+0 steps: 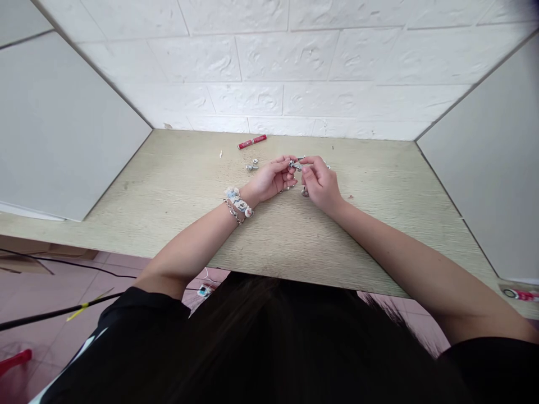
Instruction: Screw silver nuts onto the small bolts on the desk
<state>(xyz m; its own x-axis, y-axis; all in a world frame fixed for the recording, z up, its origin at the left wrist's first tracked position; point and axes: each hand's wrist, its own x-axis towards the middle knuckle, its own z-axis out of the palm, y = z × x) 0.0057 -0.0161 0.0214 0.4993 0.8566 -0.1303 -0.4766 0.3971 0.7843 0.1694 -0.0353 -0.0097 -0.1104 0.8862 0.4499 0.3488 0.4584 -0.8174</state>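
Note:
Above the middle of the wooden tabletop [269, 235], my left hand [272, 178] and my right hand [320, 184] meet at a small metal bolt [297, 166]. The thumb and fingers of my left hand pinch its left end, where a wider round part shows. At its right end, the thumb and forefinger of my right hand are closed on it. More metal pieces lie on the table around and behind my hands, partly hidden. Left of my left hand are a loose bolt [251, 168] and a small ring-shaped nut [255, 161].
A red tube [251, 141] lies near the white brick wall [269, 104]. Grey panels stand at the left [63, 123] and right [488, 157]. A red-and-white object [522, 294] sits at the right edge. Black cables [63, 314] run below the table at left.

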